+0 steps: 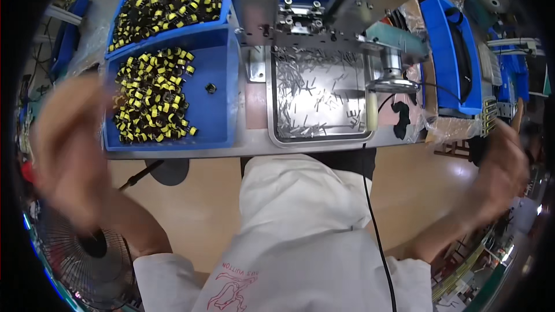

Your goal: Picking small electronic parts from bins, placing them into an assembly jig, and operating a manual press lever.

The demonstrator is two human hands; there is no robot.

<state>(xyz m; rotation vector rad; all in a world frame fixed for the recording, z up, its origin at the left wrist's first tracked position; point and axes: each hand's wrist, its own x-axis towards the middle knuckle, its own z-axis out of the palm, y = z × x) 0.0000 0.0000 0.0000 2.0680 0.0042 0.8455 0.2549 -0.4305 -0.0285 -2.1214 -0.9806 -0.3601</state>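
Observation:
My left hand (75, 150) is raised at the far left, beside the lower blue bin (211, 121). Motion smears it, so its fingers and anything in them cannot be made out. Small black-and-yellow parts (153, 95) are heaped in the left part of that bin, and a single dark part (210, 88) lies apart from them. At the far right, my right hand (506, 159) is blurred too. Its fingers come up to a striped, yellowish metal piece (489, 117); whether they grip it is unclear.
A metal tray (366, 134) of loose metal pins stands under a bench machine (300, 34) with a round metal disc (393, 85). A fuller blue bin (110, 52) sits behind the lower one. A long blue bin (442, 75) stands right; a fan (87, 271) is lower left.

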